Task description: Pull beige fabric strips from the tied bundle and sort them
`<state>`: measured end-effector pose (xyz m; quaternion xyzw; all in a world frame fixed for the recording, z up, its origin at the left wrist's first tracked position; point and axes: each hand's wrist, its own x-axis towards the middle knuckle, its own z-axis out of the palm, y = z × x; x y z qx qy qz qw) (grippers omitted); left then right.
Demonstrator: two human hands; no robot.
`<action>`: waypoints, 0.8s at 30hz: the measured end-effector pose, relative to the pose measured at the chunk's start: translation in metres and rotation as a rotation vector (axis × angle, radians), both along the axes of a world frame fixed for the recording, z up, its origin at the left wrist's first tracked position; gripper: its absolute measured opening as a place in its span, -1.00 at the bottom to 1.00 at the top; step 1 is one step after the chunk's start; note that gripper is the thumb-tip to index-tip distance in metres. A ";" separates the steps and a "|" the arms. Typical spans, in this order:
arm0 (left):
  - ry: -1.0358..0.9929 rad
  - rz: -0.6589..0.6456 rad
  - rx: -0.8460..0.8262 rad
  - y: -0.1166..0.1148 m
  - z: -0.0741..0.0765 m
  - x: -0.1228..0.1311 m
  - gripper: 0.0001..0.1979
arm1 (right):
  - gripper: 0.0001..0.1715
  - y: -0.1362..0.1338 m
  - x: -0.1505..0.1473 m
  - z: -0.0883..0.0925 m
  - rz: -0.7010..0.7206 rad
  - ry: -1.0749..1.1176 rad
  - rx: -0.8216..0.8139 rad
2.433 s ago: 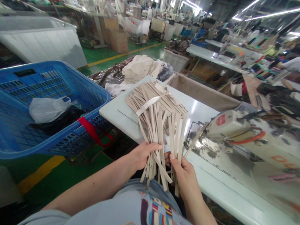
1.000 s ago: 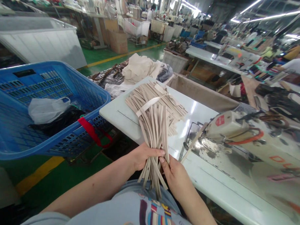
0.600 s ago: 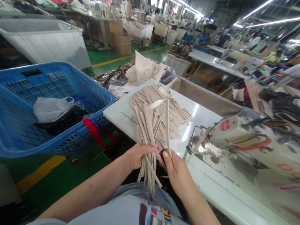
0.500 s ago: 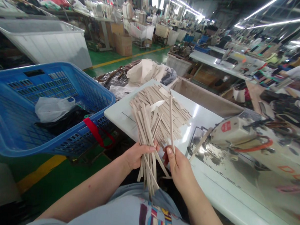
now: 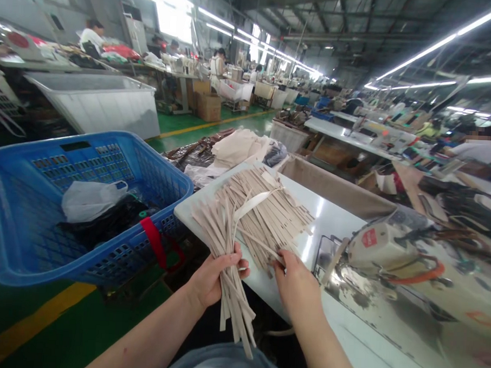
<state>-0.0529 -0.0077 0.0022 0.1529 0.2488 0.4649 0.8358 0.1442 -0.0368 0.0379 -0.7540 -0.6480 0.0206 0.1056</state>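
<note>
My left hand [image 5: 211, 280] is closed round a bunch of thin beige strips [image 5: 222, 242] that fans upward and hangs below the fist. My right hand [image 5: 296, 278] pinches one single beige strip [image 5: 259, 244] and holds it low over the table, reaching toward the tied pile of beige strips [image 5: 268, 212] bound with a white band. That pile lies on the white worktable [image 5: 212, 201]. Both hands are at the table's near edge.
A sewing machine [image 5: 389, 255] stands on the table to the right. A blue plastic basket [image 5: 31, 250] with a white bag [image 5: 88, 199] and dark material sits at left. Cream fabric [image 5: 239, 146] and a beige bin [image 5: 335, 182] lie behind. Other people work at distant tables.
The view has tilted up. My right hand has drawn one strip out of the bunch and lowered it toward the pile on the table; my left hand keeps the bunch.
</note>
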 end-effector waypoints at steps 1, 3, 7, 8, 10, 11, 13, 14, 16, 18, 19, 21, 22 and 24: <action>0.021 0.011 -0.020 0.000 0.000 0.002 -0.69 | -0.74 0.000 0.001 0.002 0.000 -0.020 0.037; 0.047 0.025 -0.044 0.000 -0.001 0.008 -0.71 | -0.69 -0.003 0.002 0.005 0.013 -0.059 0.113; 0.018 0.020 -0.088 -0.001 -0.001 0.023 -0.72 | -0.68 -0.016 -0.012 0.009 0.181 -0.102 0.185; -0.005 0.014 -0.095 -0.001 0.000 0.027 -0.71 | -0.68 -0.020 -0.018 0.010 0.251 -0.113 0.164; -0.051 0.008 -0.097 -0.001 -0.001 0.031 -0.65 | -0.65 -0.027 -0.029 0.015 0.379 -0.122 0.100; -0.056 0.014 -0.099 -0.001 -0.001 0.032 -0.63 | -0.65 -0.029 -0.032 0.018 0.429 -0.107 0.069; -0.032 0.022 -0.109 -0.001 -0.002 0.029 -0.61 | -0.74 -0.030 -0.034 0.026 0.503 -0.021 0.022; -0.012 0.022 -0.115 -0.001 -0.003 0.027 -0.62 | -0.78 -0.027 -0.031 0.030 0.531 0.050 0.015; -0.001 0.029 -0.110 -0.003 -0.004 0.020 -0.64 | -0.73 -0.018 -0.021 0.034 0.521 0.176 0.074; -0.051 0.039 -0.056 -0.005 -0.003 0.011 -0.65 | -0.71 -0.005 -0.009 0.032 0.395 0.163 0.227; -0.089 0.036 -0.009 -0.006 -0.001 0.006 -0.66 | -0.73 0.003 -0.004 0.029 0.309 0.096 0.300; -0.171 0.003 0.098 -0.007 0.001 -0.001 -0.67 | -0.62 0.016 0.003 0.019 0.176 -0.072 0.356; -0.204 -0.013 0.137 -0.006 0.002 -0.003 -0.69 | -0.50 0.021 0.003 0.014 0.141 -0.132 0.339; -0.234 -0.022 0.156 -0.003 0.002 -0.005 -0.71 | -0.35 0.028 -0.001 0.006 0.099 -0.182 0.258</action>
